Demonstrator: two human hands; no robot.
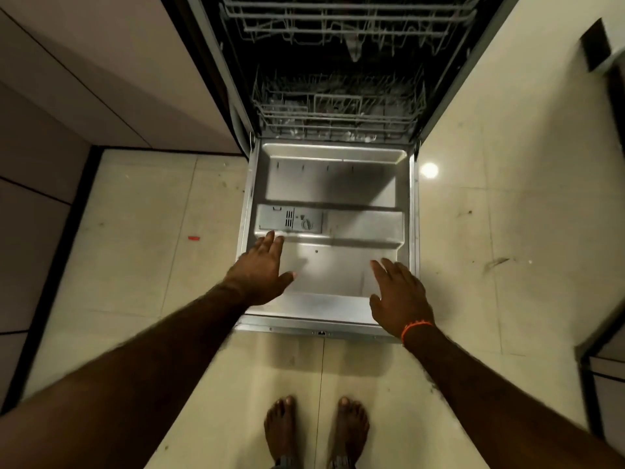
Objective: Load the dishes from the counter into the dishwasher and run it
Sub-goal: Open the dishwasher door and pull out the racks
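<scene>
The upper rack [348, 18] is cut off by the top edge.

Metal dishwasher, glossy tile, matt cabinets

The dishwasher door [329, 184] has a brushed, dull-sheen steel inner face with a grey plastic detergent dispenser [290, 219] set in it. The 2 racks, upper rack [345, 18] and lower rack [338, 110], look like grey coated wire. The floor [490, 231] is pale, glossy tile, scuffed and speckled. The cabinet fronts [84, 79] look smooth and matt.
</scene>
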